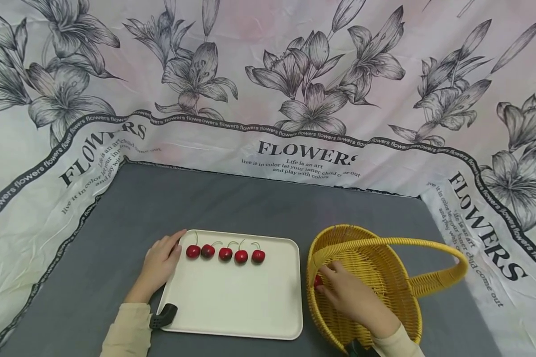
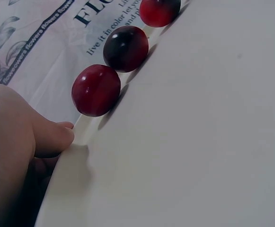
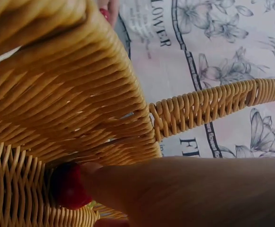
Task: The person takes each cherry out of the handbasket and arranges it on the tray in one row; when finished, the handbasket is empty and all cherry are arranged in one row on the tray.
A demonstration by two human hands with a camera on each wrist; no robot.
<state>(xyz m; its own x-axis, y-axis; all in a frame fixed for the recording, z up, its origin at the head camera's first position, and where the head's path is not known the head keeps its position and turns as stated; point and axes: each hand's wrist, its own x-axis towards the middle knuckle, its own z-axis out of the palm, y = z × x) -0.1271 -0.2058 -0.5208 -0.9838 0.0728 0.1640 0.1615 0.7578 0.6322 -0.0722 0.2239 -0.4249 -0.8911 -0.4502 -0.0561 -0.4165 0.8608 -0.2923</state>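
Head view: right hand (image 1: 350, 296) perhaps pinching cherry (image 1: 317, 281).

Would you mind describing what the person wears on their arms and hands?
Both hands are bare. Each arm has a cream long sleeve: the left sleeve and the right sleeve. A black device sits at the left wrist; a dark one shows at the right wrist.

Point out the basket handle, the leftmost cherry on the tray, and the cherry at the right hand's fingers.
basket handle (image 1: 397, 242), head view, on the woven arch's top.
leftmost cherry (image 1: 193, 251), head view, on its round body.
cherry in the basket (image 3: 67, 185), right wrist view, on its red side.
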